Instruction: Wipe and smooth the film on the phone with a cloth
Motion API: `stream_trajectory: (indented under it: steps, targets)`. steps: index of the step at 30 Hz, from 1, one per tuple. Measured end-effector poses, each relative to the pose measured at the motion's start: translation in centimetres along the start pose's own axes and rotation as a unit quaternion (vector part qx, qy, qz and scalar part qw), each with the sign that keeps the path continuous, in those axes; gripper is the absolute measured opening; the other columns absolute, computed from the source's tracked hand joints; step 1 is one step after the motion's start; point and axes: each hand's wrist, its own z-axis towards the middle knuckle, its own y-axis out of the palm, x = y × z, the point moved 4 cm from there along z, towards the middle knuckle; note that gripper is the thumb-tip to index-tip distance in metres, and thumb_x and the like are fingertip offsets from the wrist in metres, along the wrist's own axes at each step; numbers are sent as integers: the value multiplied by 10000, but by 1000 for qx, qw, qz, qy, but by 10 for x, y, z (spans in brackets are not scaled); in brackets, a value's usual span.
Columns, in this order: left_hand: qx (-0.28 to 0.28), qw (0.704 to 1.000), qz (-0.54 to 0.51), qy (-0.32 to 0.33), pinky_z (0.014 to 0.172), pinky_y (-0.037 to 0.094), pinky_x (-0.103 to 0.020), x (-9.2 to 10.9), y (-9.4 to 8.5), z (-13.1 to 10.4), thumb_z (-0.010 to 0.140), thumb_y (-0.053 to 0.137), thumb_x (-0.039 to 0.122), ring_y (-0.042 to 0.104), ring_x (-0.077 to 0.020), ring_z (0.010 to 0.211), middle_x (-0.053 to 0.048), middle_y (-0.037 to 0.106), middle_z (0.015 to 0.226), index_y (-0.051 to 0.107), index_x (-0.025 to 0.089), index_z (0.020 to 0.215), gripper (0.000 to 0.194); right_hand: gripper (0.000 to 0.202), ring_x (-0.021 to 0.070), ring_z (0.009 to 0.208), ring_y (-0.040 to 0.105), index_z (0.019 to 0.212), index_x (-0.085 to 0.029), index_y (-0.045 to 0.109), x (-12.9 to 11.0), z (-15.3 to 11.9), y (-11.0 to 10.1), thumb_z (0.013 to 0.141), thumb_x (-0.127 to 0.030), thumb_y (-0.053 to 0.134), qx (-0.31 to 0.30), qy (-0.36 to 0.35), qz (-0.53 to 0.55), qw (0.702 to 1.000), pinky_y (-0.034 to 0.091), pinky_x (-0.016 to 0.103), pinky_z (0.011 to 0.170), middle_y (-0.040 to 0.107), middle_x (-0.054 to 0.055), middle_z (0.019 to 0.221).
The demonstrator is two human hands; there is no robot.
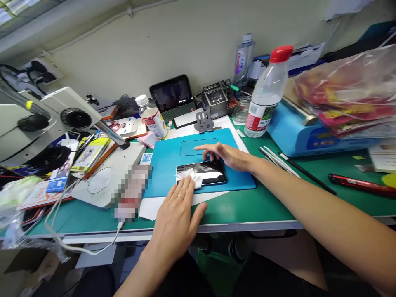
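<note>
A black smartphone [213, 172] with a glossy, reflecting face lies flat on a blue work mat [163, 156]. My left hand [177, 214], a ring on one finger, holds a crumpled white tissue [193, 178] under its fingertips against the phone's left end; its thumb sticks out to the side. Across the phone's far right edge reaches my right hand [227, 156], index finger stretched out to the left over the mat and the other fingers loosely bent by the phone's edge. Whether those fingertips touch the phone, I cannot tell. A rounded outline [198, 147] is drawn on the mat behind it.
To the left stand a microscope base [105, 181] and a pixelated item [131, 192] with a white cable. Behind the mat are a small bottle [153, 117], a screen [171, 93] and a red-capped bottle [267, 95]. At right are tweezers [275, 159], a red cutter [361, 184] and a blue machine [293, 128].
</note>
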Motion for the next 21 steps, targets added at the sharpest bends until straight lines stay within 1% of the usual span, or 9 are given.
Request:
stream_trajectory:
  steps: [2,3,6,8,12,16,18,21]
  targets:
    - [-2,1000,4,-27,1189,459,-503,-14,-3,-8,1108,352,396,440,-306,1497,-193,457,1598,437,52,1539,558,1111,255,852,550,1490,-265,600,2,1,0,825,-908,-16,-1,9,-5,1000,448,421,812,708,120,1086]
    - [-3,999,2,-34,1192,456,-501,-18,-4,-12,1109,344,400,442,-302,1497,-191,457,1599,439,51,1539,562,1116,261,842,555,1475,-268,617,3,1,-1,818,-915,-12,4,12,-9,1000,450,422,798,714,122,1075]
    - [0,999,-11,-50,1203,440,-515,-18,-3,-17,1096,363,480,439,-326,1498,-212,454,1595,455,23,1527,635,1113,277,834,568,1451,-304,644,5,5,-2,795,-936,4,18,19,-22,999,460,425,769,731,121,1079]
    - [12,998,-15,-67,1209,427,-527,-13,0,-14,1083,378,537,421,-349,1506,-238,441,1595,459,-4,1519,700,1119,277,815,573,1440,-318,655,5,7,-2,782,-942,0,23,20,-32,999,472,428,750,736,122,1070]
    - [31,994,-28,-99,1222,405,-505,-9,6,6,1076,365,597,397,-352,1519,-246,417,1608,444,-28,1528,776,1135,279,799,584,1434,-306,664,4,8,-1,773,-949,3,20,14,-47,999,495,440,735,740,130,1064]
    - [30,992,-36,-115,1233,380,-477,-12,8,31,1052,375,665,411,-364,1511,-268,452,1584,442,-64,1518,869,1143,287,813,583,1419,-302,677,6,9,-1,735,-992,76,6,-9,-50,999,507,473,782,736,120,1084]
    - [28,992,-37,-120,1239,362,-473,-11,9,40,1040,376,694,413,-371,1509,-283,462,1571,449,-78,1509,906,1162,289,817,575,1424,-299,673,8,10,-1,716,-1000,75,5,-11,-46,999,503,480,797,735,119,1085]
    - [27,989,-28,-140,1238,348,-492,0,10,49,1011,391,742,415,-400,1501,-317,453,1561,447,-103,1500,978,1190,291,826,576,1451,-282,650,10,11,0,714,-996,46,5,-10,-35,999,496,473,799,737,125,1081]
